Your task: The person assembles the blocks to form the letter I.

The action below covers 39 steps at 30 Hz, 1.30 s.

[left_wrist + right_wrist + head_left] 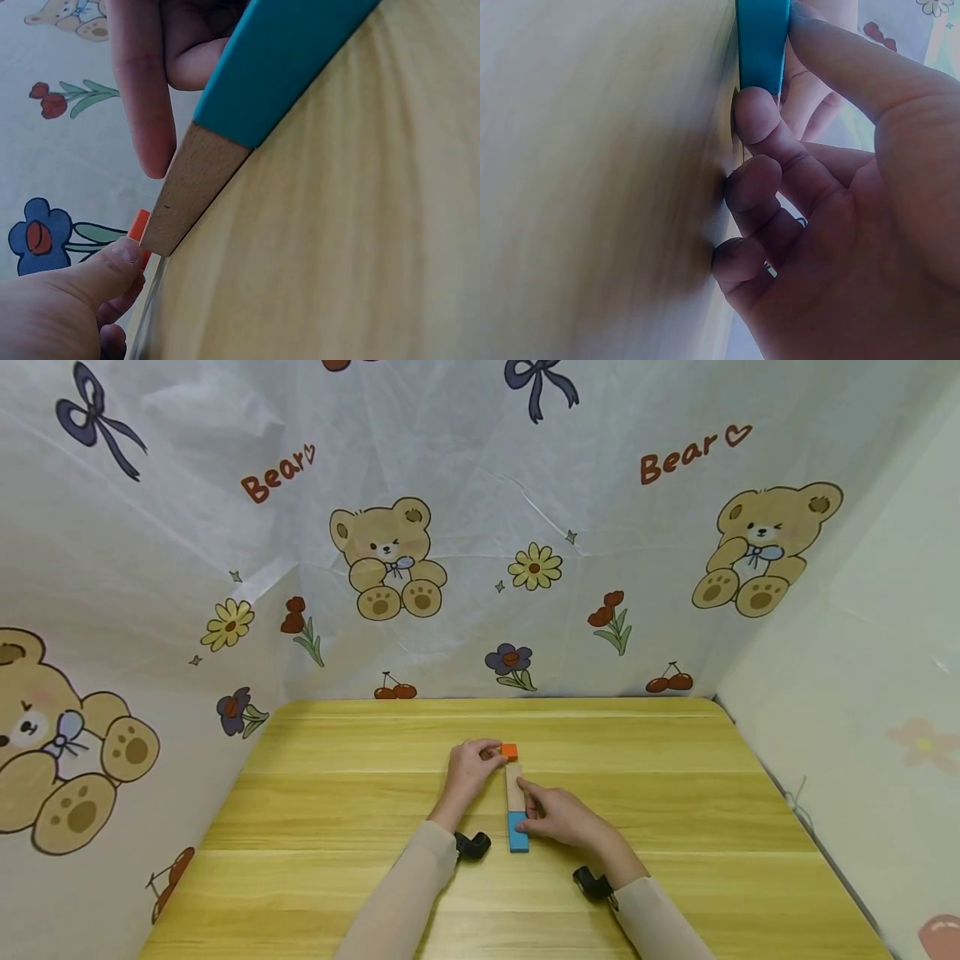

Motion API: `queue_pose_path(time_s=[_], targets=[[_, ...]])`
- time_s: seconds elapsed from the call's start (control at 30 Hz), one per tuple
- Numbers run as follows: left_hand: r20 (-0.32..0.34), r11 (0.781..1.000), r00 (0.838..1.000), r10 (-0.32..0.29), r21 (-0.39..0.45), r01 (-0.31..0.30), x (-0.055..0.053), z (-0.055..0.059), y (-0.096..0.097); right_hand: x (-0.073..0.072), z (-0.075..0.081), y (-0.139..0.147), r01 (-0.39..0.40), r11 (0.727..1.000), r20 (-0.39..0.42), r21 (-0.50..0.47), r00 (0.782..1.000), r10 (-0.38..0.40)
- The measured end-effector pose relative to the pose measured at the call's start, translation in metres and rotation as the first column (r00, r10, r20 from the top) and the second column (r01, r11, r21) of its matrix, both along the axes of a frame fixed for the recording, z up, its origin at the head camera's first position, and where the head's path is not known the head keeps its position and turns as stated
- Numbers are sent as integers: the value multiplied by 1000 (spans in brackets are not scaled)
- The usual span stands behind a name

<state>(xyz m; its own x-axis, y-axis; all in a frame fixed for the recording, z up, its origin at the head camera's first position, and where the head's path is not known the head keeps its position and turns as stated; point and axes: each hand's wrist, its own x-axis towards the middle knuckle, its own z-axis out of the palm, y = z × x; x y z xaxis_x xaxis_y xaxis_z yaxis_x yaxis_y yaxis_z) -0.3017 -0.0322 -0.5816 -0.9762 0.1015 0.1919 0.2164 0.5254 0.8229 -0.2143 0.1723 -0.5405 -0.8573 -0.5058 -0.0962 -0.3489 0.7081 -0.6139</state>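
Three flat blocks lie in a line on the yellow wooden table (pixel 315 827): a small orange block (pixel 510 751) farthest, a plain wooden block (pixel 513 783) in the middle, a blue block (pixel 517 835) nearest. My left hand (pixel 495 752) pinches the orange block (pixel 139 225) at the wooden block's (pixel 199 187) far end, thumb against it. My right hand (pixel 528 814) holds the blue block (pixel 763 41) between thumb and curled fingers (pixel 754 112), close to where the blue block (pixel 277 60) meets the wood.
A sheet printed with bears and flowers (pixel 390 560) walls the table at the back and left; a pale wall (pixel 862 693) closes the right. Black wrist mounts (pixel 472 843) sit low over the table near both sleeves.
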Motion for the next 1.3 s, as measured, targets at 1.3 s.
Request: queue_pose_path(time_s=[1.3], targets=[[-29,999,1000,-1,-37,0,2,1,-1,-3,-1,3,-8,1000,5,-10,1000,8]])
